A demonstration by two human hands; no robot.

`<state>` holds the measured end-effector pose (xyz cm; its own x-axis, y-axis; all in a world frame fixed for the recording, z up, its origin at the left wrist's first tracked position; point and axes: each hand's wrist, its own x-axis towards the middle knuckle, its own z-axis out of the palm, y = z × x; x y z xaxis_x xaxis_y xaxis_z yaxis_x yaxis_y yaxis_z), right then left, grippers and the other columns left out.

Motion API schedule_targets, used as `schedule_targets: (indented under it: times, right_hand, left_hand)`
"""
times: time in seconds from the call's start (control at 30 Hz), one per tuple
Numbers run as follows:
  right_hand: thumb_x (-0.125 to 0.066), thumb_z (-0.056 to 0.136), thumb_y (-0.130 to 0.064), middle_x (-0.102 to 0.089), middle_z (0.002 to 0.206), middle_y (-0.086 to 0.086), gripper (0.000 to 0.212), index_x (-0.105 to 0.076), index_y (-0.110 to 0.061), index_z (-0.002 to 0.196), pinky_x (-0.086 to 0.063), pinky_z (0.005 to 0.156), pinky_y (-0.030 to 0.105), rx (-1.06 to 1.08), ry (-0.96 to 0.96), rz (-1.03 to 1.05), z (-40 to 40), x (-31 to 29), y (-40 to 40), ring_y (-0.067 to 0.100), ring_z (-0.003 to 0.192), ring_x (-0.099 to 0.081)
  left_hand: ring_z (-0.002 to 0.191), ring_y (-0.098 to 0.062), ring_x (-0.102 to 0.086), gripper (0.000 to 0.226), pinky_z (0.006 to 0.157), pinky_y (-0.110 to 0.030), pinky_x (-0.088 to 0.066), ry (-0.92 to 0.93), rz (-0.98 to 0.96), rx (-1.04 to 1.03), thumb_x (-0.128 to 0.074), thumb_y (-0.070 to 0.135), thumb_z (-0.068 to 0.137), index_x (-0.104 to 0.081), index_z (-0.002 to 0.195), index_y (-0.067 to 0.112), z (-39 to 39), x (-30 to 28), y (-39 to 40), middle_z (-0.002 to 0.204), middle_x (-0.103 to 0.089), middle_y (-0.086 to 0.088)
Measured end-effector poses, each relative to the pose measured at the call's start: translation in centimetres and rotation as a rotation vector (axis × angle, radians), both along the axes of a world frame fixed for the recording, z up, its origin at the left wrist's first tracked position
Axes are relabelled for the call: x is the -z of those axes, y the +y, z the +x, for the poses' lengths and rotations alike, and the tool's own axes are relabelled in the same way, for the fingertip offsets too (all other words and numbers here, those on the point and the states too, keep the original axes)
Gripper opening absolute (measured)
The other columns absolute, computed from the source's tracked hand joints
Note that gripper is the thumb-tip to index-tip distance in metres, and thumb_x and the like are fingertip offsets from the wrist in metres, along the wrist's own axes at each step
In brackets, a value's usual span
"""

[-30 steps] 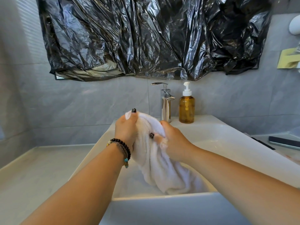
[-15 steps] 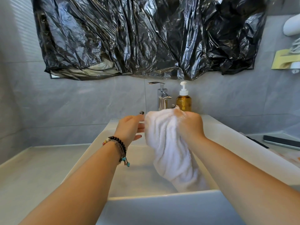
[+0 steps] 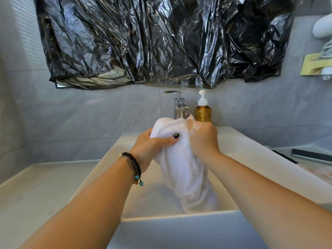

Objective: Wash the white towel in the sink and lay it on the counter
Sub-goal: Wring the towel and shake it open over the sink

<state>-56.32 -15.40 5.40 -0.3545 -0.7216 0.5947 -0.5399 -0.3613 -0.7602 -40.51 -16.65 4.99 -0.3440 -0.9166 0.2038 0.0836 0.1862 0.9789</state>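
Observation:
The white towel [image 3: 185, 169] hangs bunched over the white sink [image 3: 251, 155], its lower end down inside the basin. My left hand [image 3: 150, 146] grips the towel's upper left part, thumb pressed across the cloth. My right hand [image 3: 204, 137] grips the upper right part, with soap foam on the knuckles. Both hands hold the towel's top just in front of the chrome faucet [image 3: 178, 105].
An amber soap pump bottle [image 3: 202, 110] stands right of the faucet. The pale counter [image 3: 36, 191] runs left of the sink. A dark phone [image 3: 312, 156] lies on the counter at right. Black plastic sheeting [image 3: 161, 42] covers the wall above.
My left hand, open beside the towel half a second ago, now grips it again. My right hand has stayed closed on the towel's top.

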Motion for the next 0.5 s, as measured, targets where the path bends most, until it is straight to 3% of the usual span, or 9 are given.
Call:
schedule_targets:
  times: [0.07,0.17,0.23,0.3,0.37,0.43,0.5]
  right_hand:
    - [-0.052,0.098,-0.031,-0.031,0.042,-0.005,0.058,-0.036,-0.013,0.045,-0.026,0.049,0.03,-0.048,-0.107,-0.007,0.1,0.0,0.2,0.016,0.048,-0.028]
    - [-0.065,0.089,-0.027,-0.03,0.052,0.0,0.05,-0.036,-0.015,0.05,-0.022,0.054,0.029,-0.258,-0.307,0.016,-0.2,-0.4,0.7,0.018,0.055,-0.029]
    - [-0.07,0.079,-0.025,-0.038,0.063,0.007,0.033,-0.047,-0.013,0.058,-0.028,0.059,0.031,-0.5,-0.512,0.147,-0.7,-0.5,0.4,0.023,0.064,-0.036]
    - [-0.063,0.084,-0.026,-0.05,0.08,0.014,0.019,-0.059,-0.008,0.078,-0.036,0.064,0.032,-0.718,-0.631,0.331,-0.9,-0.4,0.2,0.031,0.074,-0.044]
    - [-0.052,0.096,-0.027,-0.057,0.1,0.016,0.024,-0.063,-0.007,0.102,-0.043,0.073,0.032,-0.788,-0.579,0.456,-1.1,-0.1,0.1,0.033,0.087,-0.05]
    - [-0.047,0.1,-0.022,-0.067,0.105,0.012,0.026,-0.066,-0.008,0.111,-0.049,0.086,0.035,-0.864,-0.468,0.547,-1.3,0.0,0.5,0.028,0.098,-0.062]
    - [-0.049,0.098,-0.016,-0.067,0.106,0.012,0.026,-0.065,-0.004,0.115,-0.047,0.093,0.039,-0.917,-0.426,0.575,-1.4,-0.1,0.9,0.026,0.1,-0.061]
  left_hand:
    - [0.107,-0.031,-0.067,0.064,0.093,-0.048,-0.054,0.053,-0.036,0.018,-0.083,0.014,0.064,-0.06,0.124,0.007,0.0,-0.2,-0.1,0.116,-0.07,-0.013]
    - [0.106,-0.034,-0.067,0.072,0.088,-0.052,-0.055,0.113,-0.05,-0.003,-0.084,0.016,0.065,-0.053,0.128,0.003,0.5,-0.4,-0.1,0.12,-0.067,-0.017]
    - [0.098,-0.031,-0.07,0.068,0.074,-0.043,-0.059,0.19,-0.038,-0.022,-0.08,0.015,0.066,-0.053,0.127,0.001,1.0,-0.7,-0.1,0.117,-0.068,-0.017]
    - [0.096,-0.03,-0.07,0.066,0.071,-0.038,-0.057,0.237,-0.033,-0.026,-0.077,0.015,0.068,-0.053,0.128,0.001,1.6,-1.0,-0.2,0.116,-0.069,-0.017]
    - [0.101,-0.033,-0.068,0.065,0.074,-0.039,-0.056,0.245,-0.041,-0.013,-0.075,0.015,0.07,-0.052,0.13,0.002,2.0,-1.1,-0.3,0.119,-0.067,-0.018]
    - [0.104,-0.035,-0.066,0.063,0.076,-0.04,-0.055,0.22,-0.058,0.001,-0.074,0.014,0.071,-0.053,0.13,0.003,2.2,-1.2,-0.3,0.12,-0.066,-0.019]
    - [0.106,-0.036,-0.066,0.063,0.076,-0.039,-0.055,0.17,-0.083,-0.012,-0.075,0.014,0.07,-0.055,0.128,0.004,2.1,-1.2,-0.2,0.119,-0.067,-0.018]
